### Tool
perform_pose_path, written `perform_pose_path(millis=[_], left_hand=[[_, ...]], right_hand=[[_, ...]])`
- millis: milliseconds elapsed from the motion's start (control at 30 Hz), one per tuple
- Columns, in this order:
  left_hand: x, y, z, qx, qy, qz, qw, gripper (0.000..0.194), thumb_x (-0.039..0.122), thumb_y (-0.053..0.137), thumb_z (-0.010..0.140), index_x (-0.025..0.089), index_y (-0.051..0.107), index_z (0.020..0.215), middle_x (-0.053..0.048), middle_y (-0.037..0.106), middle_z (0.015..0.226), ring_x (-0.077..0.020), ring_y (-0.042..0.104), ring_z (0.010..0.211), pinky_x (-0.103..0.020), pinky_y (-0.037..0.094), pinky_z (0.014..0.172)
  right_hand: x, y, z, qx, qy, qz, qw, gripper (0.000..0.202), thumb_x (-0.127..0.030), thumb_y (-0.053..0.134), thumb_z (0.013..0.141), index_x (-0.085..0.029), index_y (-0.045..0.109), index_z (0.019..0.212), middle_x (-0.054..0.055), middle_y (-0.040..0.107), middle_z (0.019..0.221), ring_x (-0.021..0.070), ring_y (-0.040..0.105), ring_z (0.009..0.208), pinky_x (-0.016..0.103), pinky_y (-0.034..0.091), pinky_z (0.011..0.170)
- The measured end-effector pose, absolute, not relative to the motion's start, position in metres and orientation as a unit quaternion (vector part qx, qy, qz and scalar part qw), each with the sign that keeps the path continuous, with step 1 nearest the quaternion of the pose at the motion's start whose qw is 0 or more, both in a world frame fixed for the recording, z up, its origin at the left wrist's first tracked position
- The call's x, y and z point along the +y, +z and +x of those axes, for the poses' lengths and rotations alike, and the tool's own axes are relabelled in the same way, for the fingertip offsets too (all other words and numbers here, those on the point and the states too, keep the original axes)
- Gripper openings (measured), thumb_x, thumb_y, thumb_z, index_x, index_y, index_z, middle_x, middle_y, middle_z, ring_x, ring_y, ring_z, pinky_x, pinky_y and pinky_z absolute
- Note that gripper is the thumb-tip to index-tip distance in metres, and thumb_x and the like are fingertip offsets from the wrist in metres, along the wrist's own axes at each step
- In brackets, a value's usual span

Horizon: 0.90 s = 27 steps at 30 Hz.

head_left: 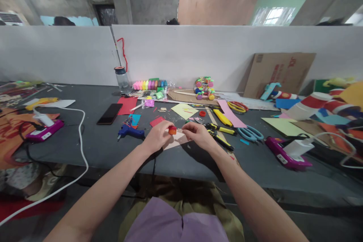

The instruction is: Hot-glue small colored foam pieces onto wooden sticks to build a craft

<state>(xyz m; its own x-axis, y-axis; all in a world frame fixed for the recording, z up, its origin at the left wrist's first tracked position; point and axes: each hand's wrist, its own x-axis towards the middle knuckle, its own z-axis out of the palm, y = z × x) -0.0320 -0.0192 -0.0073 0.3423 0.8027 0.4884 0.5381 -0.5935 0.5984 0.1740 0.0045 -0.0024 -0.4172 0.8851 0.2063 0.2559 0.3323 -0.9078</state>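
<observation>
My left hand (157, 135) pinches a small red-orange piece (172, 131) between thumb and fingers; its exact kind is too small to tell. Opposite it, my right hand (199, 135) has its fingertips closed on a thin pale stick (179, 131) that reaches toward the red-orange piece. Whether the two touch I cannot tell. Both hands are over a pale sheet of card (175, 143) on the dark table. A blue glue gun (130, 132) lies left of my left hand. Yellow-and-black pliers (221, 140) lie just right of my right hand.
Blue-handled scissors (250, 133), a yellow utility knife (222, 117) and a pink paper strip (231, 114) lie to the right. A phone (110, 114) lies left. Purple power strips (45, 131) with white cables flank the workspace. A bottle (121, 79) stands at the back partition.
</observation>
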Motion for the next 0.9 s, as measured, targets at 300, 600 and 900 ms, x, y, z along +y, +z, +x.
perform_pose_path(millis=[300,600,900], left_hand=[[-0.0182,-0.0078,-0.0332,0.408,0.390,0.811,0.152,0.032,0.006,0.051,0.075,0.018,0.055,0.105,-0.008,0.061,0.105,-0.0210,0.057,0.101,-0.036,0.045,0.090],[-0.0200,-0.0044,-0.0333,0.392,0.386,0.824,0.134,0.031,0.009,0.053,0.078,0.019,0.057,0.107,-0.008,0.060,0.108,-0.0212,0.056,0.103,-0.036,0.045,0.091],[-0.0206,-0.0035,-0.0347,0.397,0.373,0.827,0.140,0.031,0.010,0.053,0.079,0.020,0.058,0.107,-0.008,0.061,0.109,-0.0215,0.057,0.103,-0.037,0.045,0.092]], right_hand=[[-0.0010,0.0007,0.1695,-0.714,0.426,-0.397,0.388,0.018,-0.033,0.061,0.075,-0.015,0.061,0.079,-0.002,0.056,0.064,0.0087,0.046,0.052,0.023,0.036,0.050],[0.0002,0.0010,0.1694,-0.697,0.448,-0.397,0.394,0.021,-0.035,0.062,0.073,-0.015,0.061,0.078,-0.003,0.054,0.060,0.0085,0.045,0.051,0.023,0.036,0.049],[-0.0013,0.0041,0.1696,-0.695,0.455,-0.399,0.388,0.022,-0.037,0.062,0.072,-0.016,0.061,0.077,-0.004,0.052,0.058,0.0084,0.043,0.050,0.023,0.036,0.049]])
